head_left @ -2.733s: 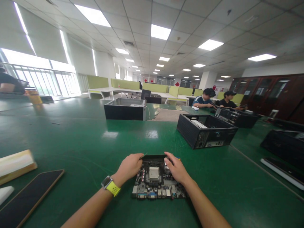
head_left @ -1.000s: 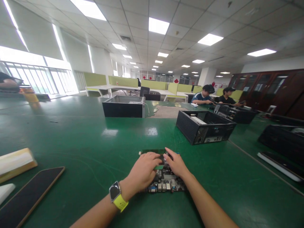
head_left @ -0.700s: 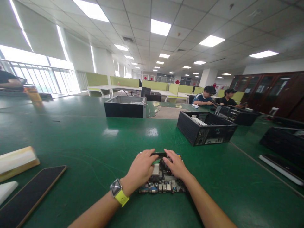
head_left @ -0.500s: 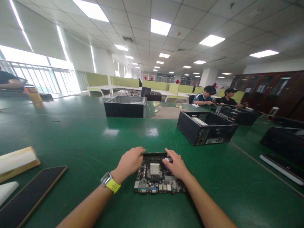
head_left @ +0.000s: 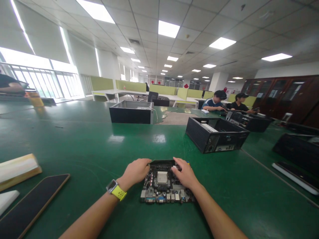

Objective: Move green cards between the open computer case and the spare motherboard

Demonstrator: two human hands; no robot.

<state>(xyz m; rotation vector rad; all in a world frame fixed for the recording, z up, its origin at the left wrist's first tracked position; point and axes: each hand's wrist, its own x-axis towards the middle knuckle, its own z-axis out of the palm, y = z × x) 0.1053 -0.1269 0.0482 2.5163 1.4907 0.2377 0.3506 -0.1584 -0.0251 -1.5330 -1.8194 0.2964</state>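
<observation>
A motherboard lies flat on the green tabletop in front of me, its row of ports toward me. A square silver processor sits in its socket. Along the board's far edge runs a dark narrow strip, between my two hands; its exact kind is unclear. My left hand, with a yellow-banded watch on the wrist, has its fingers closed at the far left corner. My right hand grips the far right side, thumb and index finger apart over the board; its other fingers are partly hidden.
An open black computer case stands at the right, another case farther back. More dark cases are near two people at the far right. At the left lie a dark flat panel and a yellowish block.
The fingertips of my left hand have come down a little at the board's far left corner. My right hand has barely shifted, and the motherboard stays in place.
</observation>
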